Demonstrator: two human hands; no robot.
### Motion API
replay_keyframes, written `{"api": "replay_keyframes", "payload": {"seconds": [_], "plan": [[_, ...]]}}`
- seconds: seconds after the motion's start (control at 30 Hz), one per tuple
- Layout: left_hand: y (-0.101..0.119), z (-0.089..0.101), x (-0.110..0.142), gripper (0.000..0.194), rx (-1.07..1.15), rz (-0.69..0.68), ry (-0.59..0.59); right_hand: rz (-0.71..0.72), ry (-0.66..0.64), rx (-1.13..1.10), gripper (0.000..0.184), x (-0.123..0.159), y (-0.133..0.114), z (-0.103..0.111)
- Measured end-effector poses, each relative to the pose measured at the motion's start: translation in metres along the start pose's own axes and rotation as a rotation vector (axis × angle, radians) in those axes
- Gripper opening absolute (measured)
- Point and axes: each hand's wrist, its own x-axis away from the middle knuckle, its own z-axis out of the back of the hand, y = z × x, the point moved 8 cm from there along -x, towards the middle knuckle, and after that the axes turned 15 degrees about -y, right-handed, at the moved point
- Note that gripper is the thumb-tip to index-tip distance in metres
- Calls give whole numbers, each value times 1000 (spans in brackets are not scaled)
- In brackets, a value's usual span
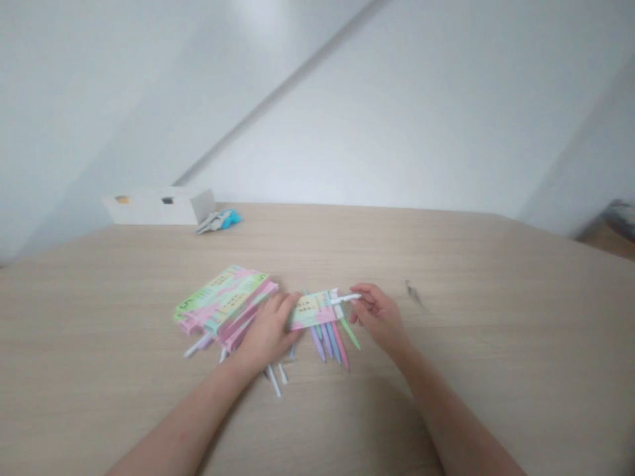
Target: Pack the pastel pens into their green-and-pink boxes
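My left hand point(270, 327) is closed on a small pastel pink, yellow and green box point(311, 311), lying on its side. At the box's right end, a white pen point(344, 299) sticks out, and the fingers of my right hand point(381, 318) pinch its outer end. How far the pen reaches into the box is hidden. Several coloured pens point(329, 344), purple, blue, pink and green, lie on the table just below the box. A pile of similar pastel boxes point(223, 301) rests beside my left hand, with white pen ends point(274, 381) poking out near my wrist.
On the wooden table point(446, 396), a white box point(153, 208) stands at the back left against the wall. Beside it lies a crumpled grey and blue item point(221, 220). A small dark, thin object point(413, 292) lies right of my right hand, too blurred to name.
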Motion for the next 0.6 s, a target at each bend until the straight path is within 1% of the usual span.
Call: {"api": "replay_keyframes", "payload": {"seconds": [0.07,0.17,0.37,0.47,0.6], "plan": [[2,1,0,57,-6,-10,7,-21,-33,-9,22,-1,1,-5],[2,0,0,56,-7,-14,9,-41,-38,14,26,-2,2,-10],[2,0,0,56,-8,-15,9,-46,-24,178,41,-2,4,-16],[2,0,0,56,-4,-12,1,-18,23,304,39,-1,2,-12],[2,0,0,55,17,-11,-6,81,100,515,30,0,-10,-5]]}}
